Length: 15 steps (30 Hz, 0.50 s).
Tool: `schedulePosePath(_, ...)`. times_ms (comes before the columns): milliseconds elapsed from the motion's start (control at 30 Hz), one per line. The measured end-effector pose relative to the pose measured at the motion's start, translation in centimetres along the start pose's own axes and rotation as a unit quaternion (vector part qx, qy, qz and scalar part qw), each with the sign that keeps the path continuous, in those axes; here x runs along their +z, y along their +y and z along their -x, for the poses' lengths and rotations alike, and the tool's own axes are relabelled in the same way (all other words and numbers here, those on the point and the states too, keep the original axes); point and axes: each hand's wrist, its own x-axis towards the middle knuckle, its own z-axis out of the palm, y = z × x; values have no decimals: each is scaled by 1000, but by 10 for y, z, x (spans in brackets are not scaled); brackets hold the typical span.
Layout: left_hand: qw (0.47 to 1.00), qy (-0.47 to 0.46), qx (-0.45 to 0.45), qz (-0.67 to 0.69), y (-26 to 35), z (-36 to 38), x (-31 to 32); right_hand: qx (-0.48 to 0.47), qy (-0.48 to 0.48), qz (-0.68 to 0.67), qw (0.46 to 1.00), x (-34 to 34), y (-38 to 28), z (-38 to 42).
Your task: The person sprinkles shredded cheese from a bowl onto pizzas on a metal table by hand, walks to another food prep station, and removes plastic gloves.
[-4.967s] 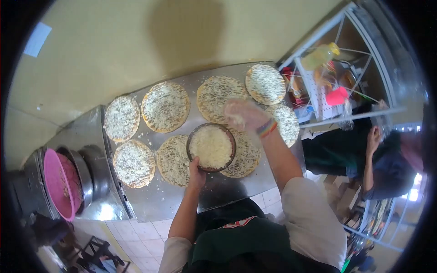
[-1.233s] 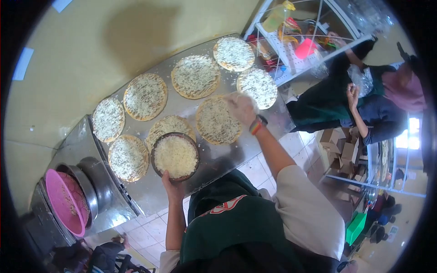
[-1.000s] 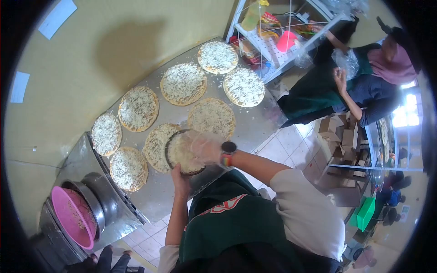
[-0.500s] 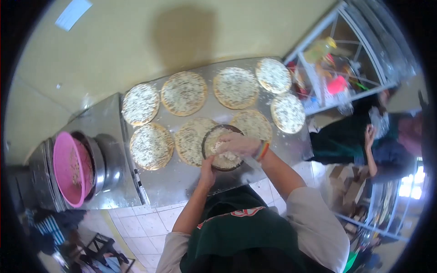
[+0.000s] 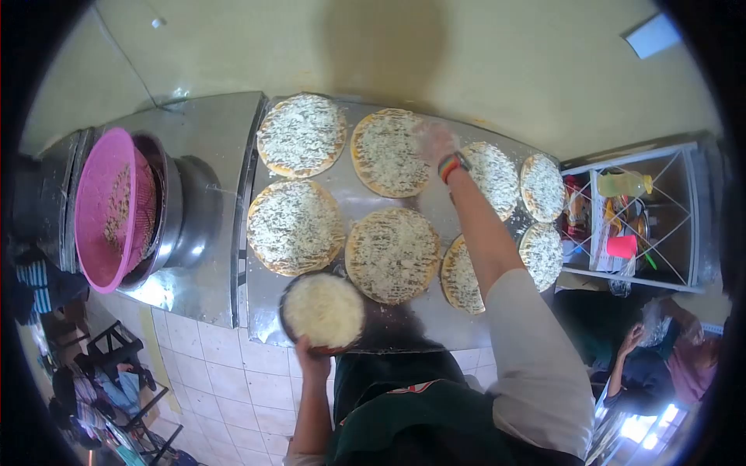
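eight cheese-topped pizza bases (image 5: 392, 253) on steel bench (image 5: 342, 200). right hand (image 5: 435, 142) now out of bowl of grated cheese (image 5: 323, 312), loosely clenched over far base (image 5: 388, 151); left hand (image 5: 312, 361) grasping bowl at bench's near edge.

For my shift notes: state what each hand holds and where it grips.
The left hand holds the bowl of grated cheese by its near rim. The right hand is blurred above the pizzas; its grip cannot be told.

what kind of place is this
Probably a small commercial pizza kitchen: a steel counter lined with cheese-topped pizza bases, a bowl of grated cheese in the left hand, and a supply rack nearby.
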Motion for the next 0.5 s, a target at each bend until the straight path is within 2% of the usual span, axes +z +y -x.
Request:
schedulePosePath(67, 996, 64, 61, 30, 19, 6, -8, 197, -11, -146, 969, -8, -1, -17)
schedulePosePath(100, 989, 99, 103, 34, 31, 11, -6, 194, -11, -143, 970, 2, 1, -29)
schedulePosePath(167, 975, 143, 158, 60, 50, 12, -12, -64, 30, -120, 990, 24, -2, -48)
schedulePosePath(200, 972, 127, 188, 66, 58, 8, -21, -66, 31, -119, 990, 16, -9, -54)
schedulePosePath(267, 961, 150, 216, 86, 73, 5, -33, 52, 57, -127, 989, 1, -24, -69)
schedulePosePath(300, 957, 153, 228, 94, 80, 3, -37, 51, 59, -127, 989, 9, -17, -85)
schedulePosePath(367, 948, 167, 255, 92, 91, 0, -46, 53, 97, 44, 993, 33, 14, -115)
schedulePosePath(400, 947, 167, 260, 91, 96, 0, -49, 54, 97, 44, 993, 29, 21, -109)
schedulePosePath(467, 945, 166, 265, 91, 105, -1, -56, 12, 21, 136, 990, 19, 33, -93)
schedulePosePath(500, 949, 157, 255, 98, 108, -2, -59, 13, 23, 136, 990, 19, 39, -84)
